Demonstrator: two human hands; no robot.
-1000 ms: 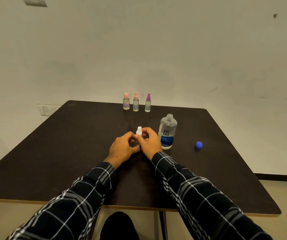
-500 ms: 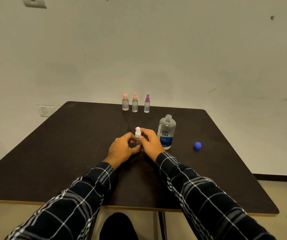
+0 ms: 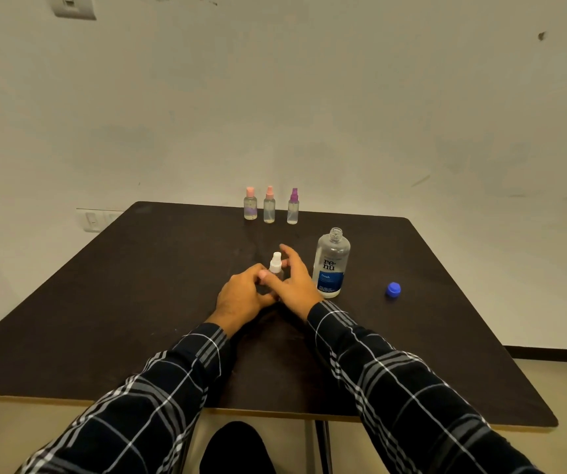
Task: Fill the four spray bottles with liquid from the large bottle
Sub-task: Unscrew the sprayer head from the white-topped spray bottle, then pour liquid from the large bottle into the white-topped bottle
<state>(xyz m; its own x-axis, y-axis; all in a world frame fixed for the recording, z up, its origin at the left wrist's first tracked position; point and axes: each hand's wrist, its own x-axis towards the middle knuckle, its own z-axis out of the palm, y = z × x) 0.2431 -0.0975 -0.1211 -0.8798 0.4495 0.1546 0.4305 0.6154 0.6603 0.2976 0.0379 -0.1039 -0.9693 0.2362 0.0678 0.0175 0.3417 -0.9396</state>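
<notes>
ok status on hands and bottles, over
Left hand grips white-capped spray bottle, right hand open beside it. Large bottle uncapped, upright, blue cap apart on table. Nothing in the way.

The large bottle (image 3: 331, 265) bears a label reading "re-nu" and, on blue, "fresh".

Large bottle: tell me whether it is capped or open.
Open. The large bottle shows a bare threaded neck, and the blue cap lies on the table to its right, apart from it.

Left grip (image 3: 241, 295) is curled, right grip (image 3: 297, 285) against it with fingers loosely spread, forearms converging.
</notes>
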